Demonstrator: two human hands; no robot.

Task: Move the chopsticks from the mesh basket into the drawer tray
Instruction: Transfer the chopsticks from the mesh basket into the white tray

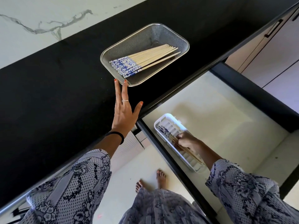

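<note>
A metal mesh basket (pixel 176 38) sits on the black counter and holds several chopsticks (pixel 145 60) with blue-and-white patterned ends. My left hand (pixel 125 113) is flat and open, its fingertips touching the basket's near rim. Down in the open drawer lies a white slotted tray (pixel 168 125). My right hand (pixel 187 140) is inside the tray, closed on a few chopsticks (pixel 165 130) whose patterned ends point to the tray's far end.
The black counter (pixel 56 94) meets a white marble wall at the back. The drawer (pixel 218 107) has a pale floor and dark walls. Cabinet doors with a black handle (pixel 273 29) stand at right. Bare feet (pixel 160 177) stand on the floor below.
</note>
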